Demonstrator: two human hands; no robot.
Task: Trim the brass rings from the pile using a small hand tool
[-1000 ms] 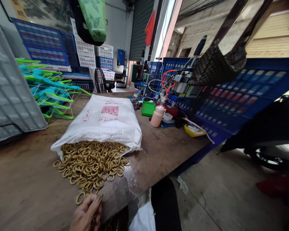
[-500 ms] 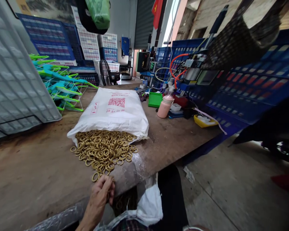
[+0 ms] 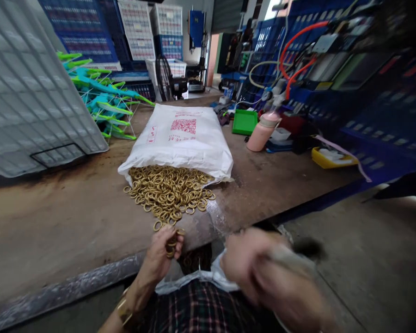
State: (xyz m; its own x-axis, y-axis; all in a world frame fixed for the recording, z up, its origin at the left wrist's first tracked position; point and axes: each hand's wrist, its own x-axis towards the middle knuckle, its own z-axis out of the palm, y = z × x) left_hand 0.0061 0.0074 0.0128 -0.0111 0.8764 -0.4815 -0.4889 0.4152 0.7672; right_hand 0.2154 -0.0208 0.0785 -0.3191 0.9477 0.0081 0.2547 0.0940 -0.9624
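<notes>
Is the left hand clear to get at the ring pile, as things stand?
Probably yes: the left hand is right at the near edge of the ring pile, with nothing visible between them. The held rings may limit how many more it takes, though.

Rings (image 3: 169, 192) look like smooth brassy metal with a soft shine, sack (image 3: 180, 150) is creased woven-looking plastic, tabletop (image 3: 270, 187) looks matt, worn and stained, its front edge wrap (image 3: 72, 282) is glossy wrinkled film, tray (image 3: 245, 122) smooth plastic, plaid garment (image 3: 201, 307) soft matt cloth.
</notes>
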